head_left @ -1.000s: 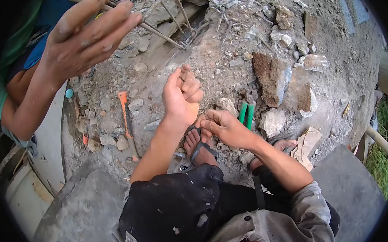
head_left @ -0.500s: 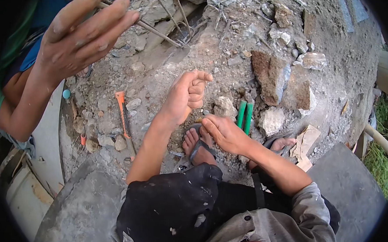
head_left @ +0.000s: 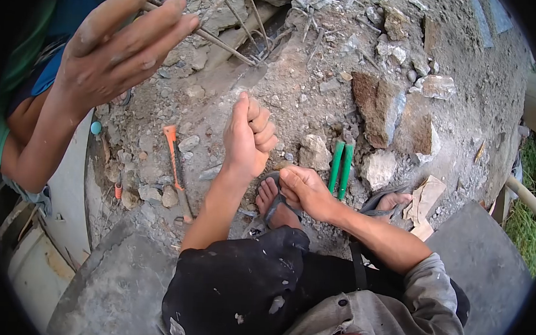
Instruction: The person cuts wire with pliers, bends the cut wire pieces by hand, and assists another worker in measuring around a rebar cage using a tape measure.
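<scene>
My left hand [head_left: 248, 136] is raised above the rubble with its fingers curled into a fist and its thumb upright. Whatever the fist may hold is hidden. Just below and to the right, my right hand [head_left: 308, 192] is closed in a pinch over my sandalled foot [head_left: 278, 207]. A small brownish bit shows by its fingertips, too small to name. The two hands are close but apart. Beyond my right hand lie pincers with green handles [head_left: 342, 165]. A tool with an orange-and-black handle [head_left: 173, 156] lies left of my left forearm.
At the upper left, another person's hand [head_left: 126, 48] spreads in front of bent metal rods [head_left: 226, 46]. Broken stone slabs [head_left: 377, 109] and rubble cover the ground. A small orange-handled tool [head_left: 118, 190] lies left; torn brown paper [head_left: 427, 200] lies right.
My left hand has turned, its index finger curling in and its thumb rising upright. My right hand has shifted slightly down and right. The view has moved a little.
</scene>
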A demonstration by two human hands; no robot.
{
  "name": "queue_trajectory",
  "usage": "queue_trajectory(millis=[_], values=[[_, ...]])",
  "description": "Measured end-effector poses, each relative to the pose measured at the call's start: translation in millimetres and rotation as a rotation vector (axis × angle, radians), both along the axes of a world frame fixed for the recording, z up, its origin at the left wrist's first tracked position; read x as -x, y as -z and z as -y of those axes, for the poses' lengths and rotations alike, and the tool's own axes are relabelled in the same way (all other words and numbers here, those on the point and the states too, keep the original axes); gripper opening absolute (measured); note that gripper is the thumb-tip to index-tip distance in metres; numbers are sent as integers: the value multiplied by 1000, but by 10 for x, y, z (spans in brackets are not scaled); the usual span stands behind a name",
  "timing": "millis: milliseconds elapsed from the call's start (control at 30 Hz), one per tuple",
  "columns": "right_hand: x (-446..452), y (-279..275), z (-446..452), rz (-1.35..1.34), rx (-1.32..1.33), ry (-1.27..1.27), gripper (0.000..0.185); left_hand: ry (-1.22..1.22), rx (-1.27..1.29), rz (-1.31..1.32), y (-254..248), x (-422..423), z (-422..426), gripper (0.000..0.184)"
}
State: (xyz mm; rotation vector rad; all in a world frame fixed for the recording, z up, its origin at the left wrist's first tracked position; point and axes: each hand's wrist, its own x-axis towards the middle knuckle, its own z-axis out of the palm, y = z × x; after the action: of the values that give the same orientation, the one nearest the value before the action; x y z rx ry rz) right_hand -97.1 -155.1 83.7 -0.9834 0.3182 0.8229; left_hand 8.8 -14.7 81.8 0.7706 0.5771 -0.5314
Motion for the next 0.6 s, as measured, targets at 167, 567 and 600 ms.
queue_trajectory(millis=[167,567,600], values=[[-74,36,-29,203,176,-79,38,-54,-152,120,-23,-24,-16,46],[-143,-129,-167,121,46,24,39,-122,384,65,-115,-292,-221,45],[-141,-127,-172,63,-92,72,40,-125,481,44,-124,-300,-226,46]])
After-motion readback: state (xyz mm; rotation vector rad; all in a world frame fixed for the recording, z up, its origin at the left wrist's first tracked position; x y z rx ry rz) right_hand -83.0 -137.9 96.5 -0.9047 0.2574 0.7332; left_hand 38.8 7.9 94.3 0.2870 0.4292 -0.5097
